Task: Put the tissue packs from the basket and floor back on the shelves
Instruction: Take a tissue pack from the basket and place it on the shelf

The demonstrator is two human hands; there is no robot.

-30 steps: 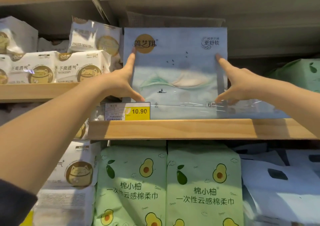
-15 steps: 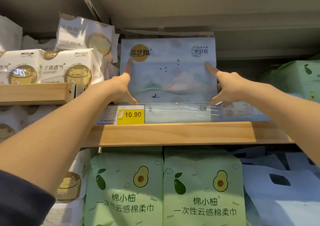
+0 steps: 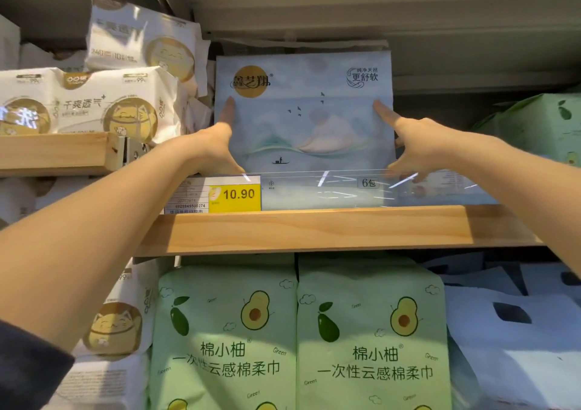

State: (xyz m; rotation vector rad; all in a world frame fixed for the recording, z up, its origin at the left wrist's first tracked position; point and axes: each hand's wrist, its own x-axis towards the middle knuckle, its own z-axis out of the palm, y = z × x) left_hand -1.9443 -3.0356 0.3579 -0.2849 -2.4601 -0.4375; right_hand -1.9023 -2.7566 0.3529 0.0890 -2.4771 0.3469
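Observation:
A pale blue tissue pack (image 3: pixel 301 120) with a gold round logo and a small boat picture stands upright on the wooden shelf (image 3: pixel 314 230), behind a clear front rail (image 3: pixel 330 189). My left hand (image 3: pixel 217 148) holds its left edge, index finger pointing up along the front and thumb low. On the opposite edge my right hand (image 3: pixel 412 145) mirrors that hold. The other fingers are hidden beside the pack. No basket or floor is in view.
A yellow 10.90 price tag (image 3: pixel 234 194) is clipped at the shelf front. White cat-logo packs (image 3: pixel 94 104) fill the left shelf. Two green avocado packs (image 3: pixel 226 331) stand below, with pale blue packs (image 3: pixel 518 331) beside them. A green pack (image 3: pixel 534 126) sits at the right.
The blue pack has slid a little deeper onto the shelf, with both hands still on its edges. My view has shifted slightly.

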